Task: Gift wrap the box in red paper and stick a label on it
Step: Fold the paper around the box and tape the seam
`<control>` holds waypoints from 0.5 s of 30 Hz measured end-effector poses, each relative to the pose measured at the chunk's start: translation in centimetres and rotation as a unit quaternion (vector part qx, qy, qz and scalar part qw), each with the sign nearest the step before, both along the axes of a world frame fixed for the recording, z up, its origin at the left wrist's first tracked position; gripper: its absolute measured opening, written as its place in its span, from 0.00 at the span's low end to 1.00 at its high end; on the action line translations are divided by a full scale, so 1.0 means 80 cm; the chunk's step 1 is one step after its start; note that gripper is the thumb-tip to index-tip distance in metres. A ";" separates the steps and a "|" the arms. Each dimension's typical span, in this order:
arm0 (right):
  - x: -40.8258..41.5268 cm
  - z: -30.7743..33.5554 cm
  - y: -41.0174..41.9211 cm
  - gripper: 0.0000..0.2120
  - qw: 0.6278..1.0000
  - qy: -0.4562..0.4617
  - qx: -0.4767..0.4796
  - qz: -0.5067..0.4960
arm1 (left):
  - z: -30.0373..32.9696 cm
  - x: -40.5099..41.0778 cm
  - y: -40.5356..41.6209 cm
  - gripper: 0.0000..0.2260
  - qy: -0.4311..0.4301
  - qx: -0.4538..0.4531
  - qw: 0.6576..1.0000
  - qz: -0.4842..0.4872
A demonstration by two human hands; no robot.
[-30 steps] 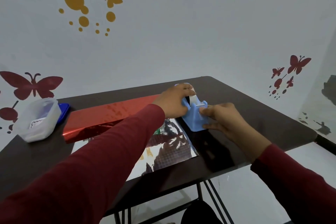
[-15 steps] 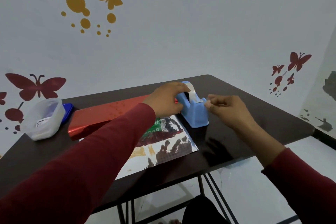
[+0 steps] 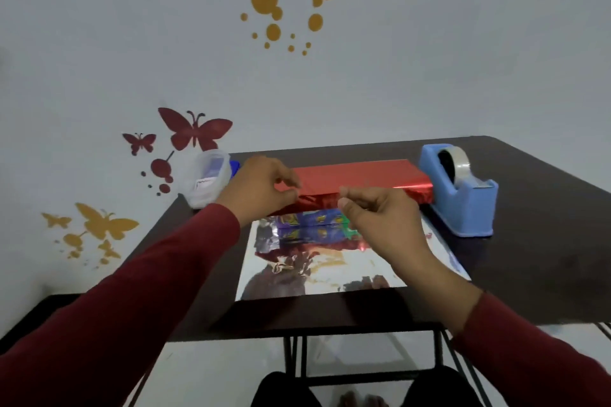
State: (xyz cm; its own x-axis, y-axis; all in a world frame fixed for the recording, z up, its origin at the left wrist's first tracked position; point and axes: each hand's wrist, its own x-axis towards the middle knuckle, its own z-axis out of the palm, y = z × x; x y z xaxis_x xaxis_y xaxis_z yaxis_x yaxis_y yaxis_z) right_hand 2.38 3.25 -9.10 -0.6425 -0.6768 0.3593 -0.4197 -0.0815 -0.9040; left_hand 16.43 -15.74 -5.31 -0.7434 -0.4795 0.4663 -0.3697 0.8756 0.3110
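Both hands, the left hand (image 3: 261, 187) and right hand (image 3: 380, 211), look pinched on a strip of tape (barely visible) over the red-wrapped box (image 3: 357, 180), so pressing it onto the seam comes next.

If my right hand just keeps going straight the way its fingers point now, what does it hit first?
Probably the left hand. The right hand points leftward across the near edge of the red box; depth is unclear, so it may brush the box first.

Shiny red paper (image 3: 357, 175) covers the box on the dark brown table (image 3: 545, 208); the paper's spread underside (image 3: 330, 271) is silver. The tape dispenser (image 3: 463, 198) is light blue; sleeves (image 3: 148, 291) are maroon.
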 end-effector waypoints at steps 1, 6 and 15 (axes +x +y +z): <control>0.007 -0.003 -0.009 0.20 1.000 0.017 0.004 -0.004 | -0.005 0.007 -0.004 0.05 -0.003 0.004 1.000 0.002; 0.035 -0.017 -0.050 0.29 0.999 0.032 0.028 -0.024 | -0.025 0.022 -0.015 0.07 0.017 0.012 1.000 -0.001; 0.053 -0.036 -0.090 0.21 0.994 0.057 0.073 -0.056 | -0.029 0.029 -0.025 0.13 0.020 0.026 0.999 -0.018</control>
State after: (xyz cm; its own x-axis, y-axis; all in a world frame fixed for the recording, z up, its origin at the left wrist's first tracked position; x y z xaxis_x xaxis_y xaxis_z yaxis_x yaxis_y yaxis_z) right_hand 6.62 -3.94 -12.02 -0.6780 -0.6530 0.3376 -0.5187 0.0995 -0.8492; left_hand 18.75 -17.73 -7.61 -0.7413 -0.4774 0.4718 -0.3249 0.8703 0.3700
